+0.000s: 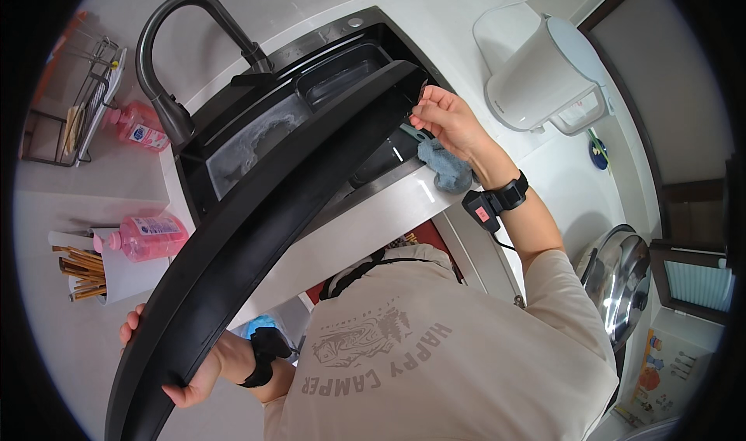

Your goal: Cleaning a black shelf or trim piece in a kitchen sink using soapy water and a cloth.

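A long black channel-shaped panel (pixel 262 208) slants over the sink (pixel 280 91), from the lower left up to the right. Near its lower end my left hand (pixel 189 371) grips it, fingers around the far edge and thumb on the near one. At the upper right end, the fingertips of my right hand (pixel 444 117) pinch a small, thin transparent piece (pixel 422 89) at the panel's end; what it is cannot be told. A grey-blue cloth (pixel 446 164) hangs over the sink's front rim below my right hand. Sudsy water (pixel 256 141) shows in a basin behind the panel.
A dark pull-down faucet (pixel 201 4) arches over the sink's back left. Pink soap bottles (pixel 140 127) and a holder with chopsticks (pixel 84 272) stand left. A white electric kettle (pixel 542 74) with a cord stands right, and a lidded steel pan (pixel 618 283) lies farther right.
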Action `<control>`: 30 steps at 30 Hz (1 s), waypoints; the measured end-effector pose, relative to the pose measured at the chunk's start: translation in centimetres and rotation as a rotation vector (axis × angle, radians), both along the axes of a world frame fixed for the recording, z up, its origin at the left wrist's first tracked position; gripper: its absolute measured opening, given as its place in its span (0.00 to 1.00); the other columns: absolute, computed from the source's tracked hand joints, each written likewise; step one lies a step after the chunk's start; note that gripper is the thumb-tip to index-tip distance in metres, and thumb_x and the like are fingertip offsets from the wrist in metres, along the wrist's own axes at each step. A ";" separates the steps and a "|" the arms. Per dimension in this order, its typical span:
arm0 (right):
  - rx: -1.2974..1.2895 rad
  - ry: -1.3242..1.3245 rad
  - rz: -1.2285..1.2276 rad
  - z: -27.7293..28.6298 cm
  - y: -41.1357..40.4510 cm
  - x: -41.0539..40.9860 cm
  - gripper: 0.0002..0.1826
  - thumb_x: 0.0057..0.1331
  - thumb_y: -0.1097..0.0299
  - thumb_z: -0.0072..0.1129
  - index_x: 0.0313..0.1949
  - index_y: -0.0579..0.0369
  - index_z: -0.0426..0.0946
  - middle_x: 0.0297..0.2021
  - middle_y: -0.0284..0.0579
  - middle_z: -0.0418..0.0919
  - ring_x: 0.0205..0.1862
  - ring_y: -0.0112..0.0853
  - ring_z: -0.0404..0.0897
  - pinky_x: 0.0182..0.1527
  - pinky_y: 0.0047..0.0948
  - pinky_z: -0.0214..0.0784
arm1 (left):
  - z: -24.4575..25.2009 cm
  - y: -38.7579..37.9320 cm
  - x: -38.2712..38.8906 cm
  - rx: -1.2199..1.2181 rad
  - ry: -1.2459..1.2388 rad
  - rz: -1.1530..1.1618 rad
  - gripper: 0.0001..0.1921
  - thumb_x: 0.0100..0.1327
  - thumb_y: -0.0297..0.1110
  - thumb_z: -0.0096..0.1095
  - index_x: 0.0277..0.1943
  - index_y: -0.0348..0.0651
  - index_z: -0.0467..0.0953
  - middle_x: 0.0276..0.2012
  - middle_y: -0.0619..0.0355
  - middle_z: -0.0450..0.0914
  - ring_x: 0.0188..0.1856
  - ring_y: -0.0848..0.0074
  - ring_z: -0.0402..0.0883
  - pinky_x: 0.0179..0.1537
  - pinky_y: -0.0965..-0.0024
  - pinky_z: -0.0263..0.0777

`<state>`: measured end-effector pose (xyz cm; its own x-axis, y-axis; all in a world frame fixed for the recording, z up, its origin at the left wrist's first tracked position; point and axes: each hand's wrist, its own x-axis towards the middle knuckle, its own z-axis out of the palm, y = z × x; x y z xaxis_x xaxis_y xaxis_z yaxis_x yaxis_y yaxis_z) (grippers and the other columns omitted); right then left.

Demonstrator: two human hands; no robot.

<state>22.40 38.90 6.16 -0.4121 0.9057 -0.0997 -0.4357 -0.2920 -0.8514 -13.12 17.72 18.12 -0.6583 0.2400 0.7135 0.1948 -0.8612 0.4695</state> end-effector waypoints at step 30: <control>0.026 -0.002 -0.053 -1.3 0.2 -1.2 0.07 0.57 0.81 0.53 0.31 0.54 0.67 0.25 0.35 0.73 0.28 0.22 0.76 0.33 0.16 0.68 | -0.1 0.2 0.2 0.009 0.045 -0.058 0.34 0.45 0.46 0.39 0.46 0.20 0.70 0.45 0.35 0.72 0.48 0.49 0.74 0.54 0.54 0.66</control>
<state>21.18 39.14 4.91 -0.3634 0.9285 -0.0762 -0.4486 -0.2461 -0.8592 -12.90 17.95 17.98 -0.6108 0.2704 0.7442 0.1648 -0.8759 0.4536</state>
